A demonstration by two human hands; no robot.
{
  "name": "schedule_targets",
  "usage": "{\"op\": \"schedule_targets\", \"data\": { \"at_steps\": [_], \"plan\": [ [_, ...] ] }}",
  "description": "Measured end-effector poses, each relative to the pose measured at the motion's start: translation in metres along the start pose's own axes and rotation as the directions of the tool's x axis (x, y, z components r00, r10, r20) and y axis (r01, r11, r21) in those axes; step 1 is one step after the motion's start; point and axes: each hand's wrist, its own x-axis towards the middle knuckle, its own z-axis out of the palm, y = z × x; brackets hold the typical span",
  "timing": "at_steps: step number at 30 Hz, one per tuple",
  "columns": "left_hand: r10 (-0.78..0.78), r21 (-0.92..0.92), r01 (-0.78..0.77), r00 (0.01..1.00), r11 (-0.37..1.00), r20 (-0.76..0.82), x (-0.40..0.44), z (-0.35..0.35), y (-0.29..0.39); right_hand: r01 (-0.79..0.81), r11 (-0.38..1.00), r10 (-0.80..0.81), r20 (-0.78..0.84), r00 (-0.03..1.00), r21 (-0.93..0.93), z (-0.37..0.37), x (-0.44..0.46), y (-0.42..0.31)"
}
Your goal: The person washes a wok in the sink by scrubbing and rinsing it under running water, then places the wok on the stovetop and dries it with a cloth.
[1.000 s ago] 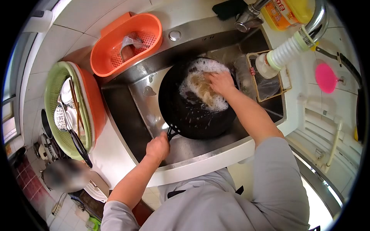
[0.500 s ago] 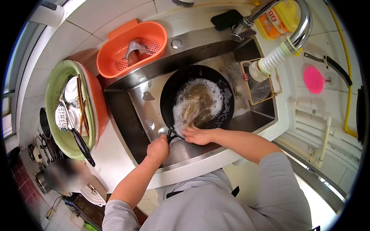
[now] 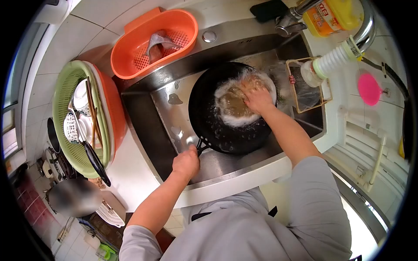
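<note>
One wok point(image 3: 209, 111), mid-frame
Left hand point(image 3: 187, 162) grips handle point(image 3: 201, 147); right hand point(image 3: 260, 100) in suds point(image 3: 235, 120), hold unclear; tilting could spill them.

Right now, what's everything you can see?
sink: 1, steel grey, middle
wok: 1, black, in sink
foam: one patch, whitish, in wok
orange basket: 1, orange, behind sink, left
green basket: 1, green, left of sink
bowls: several, white, in green basket
chopsticks: several, brown, in green basket
tap: 1, silver, sink's back right
bottle: 1, yellow, behind tap
pad: 1, dark green, beside tap
disc: 1, pink, far right
rack: 1, tan, sink's right
clutter: uncountable, mixed colours, lower left
left hand: 1, bare, on wok handle
right hand: 1, bare, in foam
sleeves: 2, grey, near bottom
</note>
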Motion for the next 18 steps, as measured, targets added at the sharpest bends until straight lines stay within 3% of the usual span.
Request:
{"op": "schedule_targets", "data": {
  "at_steps": [3, 5, 8, 11, 15, 16, 18],
  "plan": [
    [0.007, -0.001, -0.007, 1.0, 1.0, 0.007, -0.001, 0.0, -0.002, 0.14, 0.951, -0.172, -0.094, 0.981, -0.274, 0.041, -0.044, 0.012],
    [0.016, -0.016, -0.016, 1.0, 1.0, 0.004, -0.001, 0.0, -0.002, 0.138, 0.959, -0.08, 0.231, 0.97, -0.248, 0.027, -0.073, -0.022],
    [0.025, -0.025, -0.025, 1.0, 0.999, -0.005, 0.0, 0.001, -0.003, 0.218, 0.974, -0.223, 0.317, 0.922, 0.052, 0.045, -0.088, -0.057],
    [0.03, -0.014, -0.03, 0.999, 0.999, -0.038, 0.002, 0.006, -0.005, 0.31, 0.901, -0.412, 0.376, 0.83, 0.303, 0.042, -0.08, -0.097],
    [0.009, 0.0, -0.009, 1.0, 1.0, -0.029, 0.001, 0.001, -0.003, 0.462, 0.88, -0.472, 0.096, 0.876, 0.112, 0.051, -0.053, -0.093],
    [0.005, 0.006, -0.004, 1.0, 1.0, -0.028, 0.0, -0.001, -0.002, 0.438, 0.899, -0.438, -0.026, 0.899, 0.004, 0.048, -0.052, -0.089],
    [-0.006, 0.013, 0.006, 1.0, 1.0, -0.016, 0.0, 0.001, -0.002, 0.238, 0.971, -0.238, -0.05, 0.97, -0.004, 0.04, -0.038, -0.078]
  ]
}}
